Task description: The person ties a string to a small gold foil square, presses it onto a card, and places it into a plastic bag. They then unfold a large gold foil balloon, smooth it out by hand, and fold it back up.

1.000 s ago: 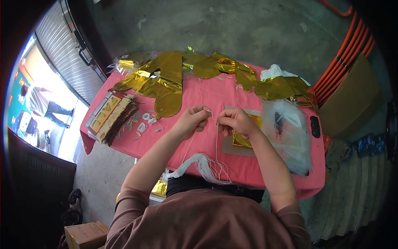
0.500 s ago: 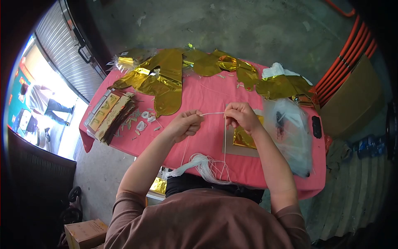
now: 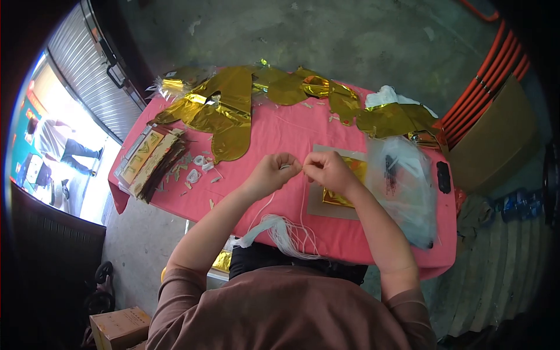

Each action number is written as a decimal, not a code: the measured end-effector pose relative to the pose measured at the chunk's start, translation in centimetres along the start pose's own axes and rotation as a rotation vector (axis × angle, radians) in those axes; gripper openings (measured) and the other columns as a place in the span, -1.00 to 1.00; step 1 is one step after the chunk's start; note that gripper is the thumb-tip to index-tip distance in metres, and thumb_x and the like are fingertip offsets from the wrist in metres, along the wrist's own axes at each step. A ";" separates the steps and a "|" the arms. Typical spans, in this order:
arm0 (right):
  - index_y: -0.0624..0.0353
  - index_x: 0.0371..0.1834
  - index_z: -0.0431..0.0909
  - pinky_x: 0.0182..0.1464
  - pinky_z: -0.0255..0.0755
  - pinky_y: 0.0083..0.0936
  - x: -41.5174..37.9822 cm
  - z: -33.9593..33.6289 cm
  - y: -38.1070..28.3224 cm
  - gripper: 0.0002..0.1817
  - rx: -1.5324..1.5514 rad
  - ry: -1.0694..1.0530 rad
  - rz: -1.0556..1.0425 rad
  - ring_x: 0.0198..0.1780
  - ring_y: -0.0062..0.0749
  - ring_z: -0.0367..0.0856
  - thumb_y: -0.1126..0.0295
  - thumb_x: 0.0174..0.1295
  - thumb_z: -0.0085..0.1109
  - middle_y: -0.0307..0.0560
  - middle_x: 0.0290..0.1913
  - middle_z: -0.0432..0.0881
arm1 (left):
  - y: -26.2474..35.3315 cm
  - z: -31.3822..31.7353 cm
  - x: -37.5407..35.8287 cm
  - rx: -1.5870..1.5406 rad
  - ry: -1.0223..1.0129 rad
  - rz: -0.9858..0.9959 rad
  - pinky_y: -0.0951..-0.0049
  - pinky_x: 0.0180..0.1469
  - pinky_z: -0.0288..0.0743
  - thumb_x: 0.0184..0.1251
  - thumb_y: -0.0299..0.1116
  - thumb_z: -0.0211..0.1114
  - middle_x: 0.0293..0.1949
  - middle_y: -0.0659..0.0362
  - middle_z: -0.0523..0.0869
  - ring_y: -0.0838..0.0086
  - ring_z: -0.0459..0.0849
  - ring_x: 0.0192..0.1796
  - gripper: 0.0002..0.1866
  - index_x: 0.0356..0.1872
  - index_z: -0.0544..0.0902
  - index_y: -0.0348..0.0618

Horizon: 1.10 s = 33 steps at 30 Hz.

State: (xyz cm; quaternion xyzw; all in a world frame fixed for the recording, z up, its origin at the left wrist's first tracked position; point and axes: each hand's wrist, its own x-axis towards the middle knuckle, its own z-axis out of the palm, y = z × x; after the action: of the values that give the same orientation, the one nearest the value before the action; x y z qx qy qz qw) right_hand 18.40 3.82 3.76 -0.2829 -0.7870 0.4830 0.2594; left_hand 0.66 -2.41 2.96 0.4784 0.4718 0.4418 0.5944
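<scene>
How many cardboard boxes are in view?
1: a cardboard box on the floor at bottom left, beside the person's left arm. A large brown cardboard sheet leans at right; others may be hidden off-frame.

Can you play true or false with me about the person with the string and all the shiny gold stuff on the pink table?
1. Both hands pinch the white string. True: the left hand and right hand meet on it.
2. The tablecloth is blue. False: it is pink.
3. The gold foil pieces lie at the far side of the table. True.
4. The clear plastic bag lies beside the left hand. False: it lies beside the right arm.
5. The string bundle hangs at the near table edge. True.
</scene>
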 end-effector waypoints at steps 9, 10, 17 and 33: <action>0.19 -0.44 0.51 -0.34 0.49 -0.15 -1.3 5.6 3.4 -0.84 -0.664 0.081 -0.083 -0.40 -0.07 0.65 0.33 0.10 0.03 0.06 -0.48 0.64 | -4.9 -0.7 -0.7 0.741 0.206 0.321 0.54 -0.47 0.33 0.09 -0.49 0.22 -0.61 0.21 0.48 0.67 0.41 -0.52 -0.91 -0.39 0.53 -0.27; 0.19 -0.44 0.51 -0.34 0.49 -0.15 -1.2 5.7 3.5 -0.84 -0.659 0.081 -0.081 -0.40 -0.07 0.65 0.33 0.10 0.03 0.06 -0.48 0.64 | -4.8 -0.8 -0.7 0.744 0.245 0.329 0.56 -0.48 0.31 0.08 -0.50 0.23 -0.62 0.23 0.46 0.68 0.39 -0.53 -0.91 -0.40 0.53 -0.27; 0.19 -0.46 0.44 -0.41 0.47 -0.17 -1.4 6.2 4.1 -0.86 -0.530 0.135 -0.146 -0.45 -0.06 0.62 0.35 0.10 0.04 0.04 -0.49 0.60 | -4.1 -0.7 -0.7 0.706 0.298 0.248 0.62 -0.51 0.22 0.06 -0.53 0.23 -0.64 0.31 0.38 0.73 0.29 -0.55 -0.92 -0.41 0.53 -0.27; 0.15 -0.39 0.45 -0.40 0.47 -0.20 -1.5 6.0 3.8 -0.86 -0.412 0.231 -0.077 -0.44 -0.08 0.62 0.32 0.11 0.08 0.01 -0.48 0.62 | -4.5 -1.6 -0.7 0.699 0.228 0.272 0.51 -0.46 0.37 0.09 -0.46 0.26 -0.61 0.16 0.53 0.57 0.46 -0.55 -0.89 -0.39 0.55 -0.27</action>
State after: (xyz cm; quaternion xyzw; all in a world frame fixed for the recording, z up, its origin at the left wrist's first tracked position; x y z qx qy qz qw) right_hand 16.14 0.48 -2.26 -0.3530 -0.8444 0.2663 0.3026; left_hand -0.64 -3.51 -1.55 0.6582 0.5890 0.3796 0.2752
